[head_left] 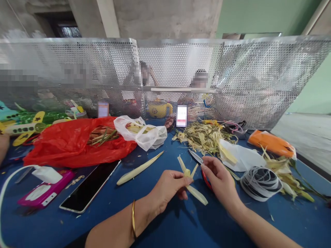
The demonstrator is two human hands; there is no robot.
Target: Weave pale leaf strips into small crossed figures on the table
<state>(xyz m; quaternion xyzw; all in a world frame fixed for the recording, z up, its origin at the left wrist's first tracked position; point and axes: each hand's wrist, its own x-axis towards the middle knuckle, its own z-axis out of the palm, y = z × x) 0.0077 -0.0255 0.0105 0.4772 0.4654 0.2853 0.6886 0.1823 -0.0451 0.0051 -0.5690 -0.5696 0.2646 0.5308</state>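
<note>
My left hand, with a gold bangle on its wrist, pinches a folded pale strip of corn husk between thumb and fingers. The strip's ends stick out above and below the pinch. My right hand has its fingers closed on a pair of scissors near the pivot. Their blades point up and left, towards the loose husk pile; the red handle shows partly under the palm. Another long single husk strip lies on the blue table left of my left hand.
Behind lie a red plastic bag, a white bag and a dried husk pile. A phone and purple power strip lie left. A ribbon roll and orange packet are right. A perforated metal screen stands across the back; people sit beyond.
</note>
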